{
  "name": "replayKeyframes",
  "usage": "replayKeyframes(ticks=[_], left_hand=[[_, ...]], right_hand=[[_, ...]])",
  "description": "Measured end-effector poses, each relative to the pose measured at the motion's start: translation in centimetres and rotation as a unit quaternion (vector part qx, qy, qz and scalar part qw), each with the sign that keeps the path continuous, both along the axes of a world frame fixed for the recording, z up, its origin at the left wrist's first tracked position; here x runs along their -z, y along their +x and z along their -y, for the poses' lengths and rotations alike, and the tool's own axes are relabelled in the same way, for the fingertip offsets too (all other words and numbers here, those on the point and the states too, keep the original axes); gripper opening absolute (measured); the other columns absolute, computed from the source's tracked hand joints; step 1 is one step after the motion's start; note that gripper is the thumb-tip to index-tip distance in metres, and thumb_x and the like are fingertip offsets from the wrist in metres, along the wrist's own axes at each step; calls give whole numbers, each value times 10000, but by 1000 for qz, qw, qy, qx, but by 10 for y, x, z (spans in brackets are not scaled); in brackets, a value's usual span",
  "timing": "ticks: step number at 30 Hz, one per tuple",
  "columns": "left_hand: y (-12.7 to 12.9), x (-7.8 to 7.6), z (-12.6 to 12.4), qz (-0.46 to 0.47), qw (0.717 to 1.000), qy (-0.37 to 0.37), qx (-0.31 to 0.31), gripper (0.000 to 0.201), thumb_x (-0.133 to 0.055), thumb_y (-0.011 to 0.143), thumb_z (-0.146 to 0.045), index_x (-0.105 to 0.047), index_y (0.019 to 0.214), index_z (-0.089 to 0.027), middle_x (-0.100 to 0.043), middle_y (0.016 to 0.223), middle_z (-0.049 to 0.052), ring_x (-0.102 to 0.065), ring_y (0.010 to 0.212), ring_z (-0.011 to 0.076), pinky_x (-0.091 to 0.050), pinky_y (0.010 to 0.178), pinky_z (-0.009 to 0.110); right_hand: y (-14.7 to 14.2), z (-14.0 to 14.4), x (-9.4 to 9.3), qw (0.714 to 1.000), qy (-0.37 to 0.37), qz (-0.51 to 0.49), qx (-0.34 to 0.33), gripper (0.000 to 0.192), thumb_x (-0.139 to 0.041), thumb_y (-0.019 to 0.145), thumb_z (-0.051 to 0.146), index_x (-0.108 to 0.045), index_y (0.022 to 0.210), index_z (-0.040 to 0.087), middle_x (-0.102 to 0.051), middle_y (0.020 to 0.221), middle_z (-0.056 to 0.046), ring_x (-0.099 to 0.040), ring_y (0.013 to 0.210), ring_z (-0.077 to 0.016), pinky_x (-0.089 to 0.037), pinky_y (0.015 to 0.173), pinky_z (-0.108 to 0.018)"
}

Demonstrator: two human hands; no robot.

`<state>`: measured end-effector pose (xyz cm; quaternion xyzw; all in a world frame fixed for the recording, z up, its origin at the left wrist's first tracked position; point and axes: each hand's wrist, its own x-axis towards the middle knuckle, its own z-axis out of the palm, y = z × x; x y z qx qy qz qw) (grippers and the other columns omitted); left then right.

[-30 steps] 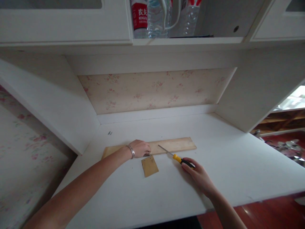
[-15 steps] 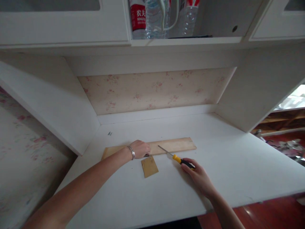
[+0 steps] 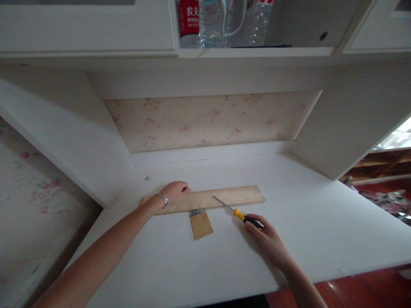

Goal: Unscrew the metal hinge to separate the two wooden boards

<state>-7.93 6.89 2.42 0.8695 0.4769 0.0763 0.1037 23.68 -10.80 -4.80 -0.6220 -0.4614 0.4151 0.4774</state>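
I see my left hand (image 3: 175, 191) lying flat on the long, thin wooden board (image 3: 224, 197) while my right hand (image 3: 268, 237) grips the yellow-and-black screwdriver (image 3: 239, 214).

red bottle label (image 3: 188, 17), Chinese characters "农夫", partly cut "NONGFU"

Yellow-black screwdriver (image 3: 237, 211), tip on wood strip (image 3: 224, 197).

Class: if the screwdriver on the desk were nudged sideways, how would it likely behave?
The screwdriver has a thin round shaft, so it would probably roll. Its thicker yellow-and-black handle likely makes it curve. The right hand on the handle probably prevents that.
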Motion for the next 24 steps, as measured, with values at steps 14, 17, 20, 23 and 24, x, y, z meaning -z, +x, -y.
replayKeyframes(ticks=[14,17,20,23,24], left_hand=[[-205,54,-44,39,927,57,-368,268,-468,811,-384,-633,962,-237,-681,958,8,-623,849,172,-437,732,247],[-211,61,-54,22,929,50,-365,265,-460,813,-370,-645,955,-244,-685,954,18,-618,882,189,-434,757,260],[-211,66,-65,8,932,41,-359,261,-463,805,-370,-651,945,-258,-685,958,20,-614,893,204,-430,760,270],[-210,67,-76,-4,935,30,-354,259,-471,793,-372,-657,941,-268,-680,978,22,-610,900,213,-425,759,276],[-210,67,-79,-8,936,26,-351,257,-475,789,-374,-661,934,-270,-680,977,23,-610,895,214,-424,756,277]], right_hand=[[-5,-4,0,999,-17,34,12,427,-632,690,462,-604,1042,221,-659,940,-60,-613,826,-210,-483,648,-251],[-6,-5,2,999,-26,43,11,437,-631,693,469,-591,1052,225,-657,965,-61,-609,861,-216,-484,668,-250],[-6,-5,3,999,-30,43,9,441,-619,707,471,-576,1069,223,-652,989,-61,-606,884,-216,-484,694,-253],[-6,-6,4,998,-33,44,11,445,-613,710,471,-577,1074,218,-653,979,-58,-607,877,-213,-484,691,-251],[-6,-6,4,998,-33,47,13,444,-613,710,471,-579,1073,218,-653,978,-56,-607,873,-210,-483,686,-248]])
